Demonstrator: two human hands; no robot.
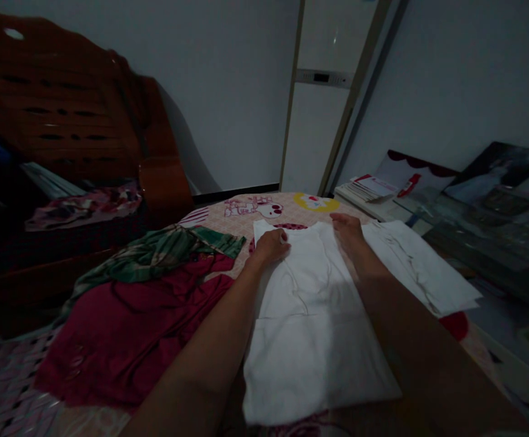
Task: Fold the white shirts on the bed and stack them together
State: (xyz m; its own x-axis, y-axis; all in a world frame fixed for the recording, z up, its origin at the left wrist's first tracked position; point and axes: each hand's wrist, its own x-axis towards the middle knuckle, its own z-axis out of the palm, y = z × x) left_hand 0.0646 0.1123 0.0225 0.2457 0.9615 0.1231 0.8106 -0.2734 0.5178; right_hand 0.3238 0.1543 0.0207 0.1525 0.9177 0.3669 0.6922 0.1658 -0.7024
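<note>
A white shirt [307,303] lies long and narrow before me on the patterned cloth, its collar end pointing away and small wrinkles running down its middle. My left hand [272,244] is closed on the fabric near the collar's left side, fingers curled. At the far right shoulder edge, my right hand [349,229] has its fingers closed along the cloth; the fingertips are partly hidden. Beside my right forearm rests another white folded garment [421,264]. Left of my left forearm lie a crumpled dark-red garment [141,331] and a green plaid garment [159,252].
The cartoon-printed cloth [241,206] covers the surface under the clothes. A wooden bench [64,115] stands at the left, a tall white cabinet-like unit [319,127] at the back. Papers [371,187] and a glass-topped table [478,227] are at the right.
</note>
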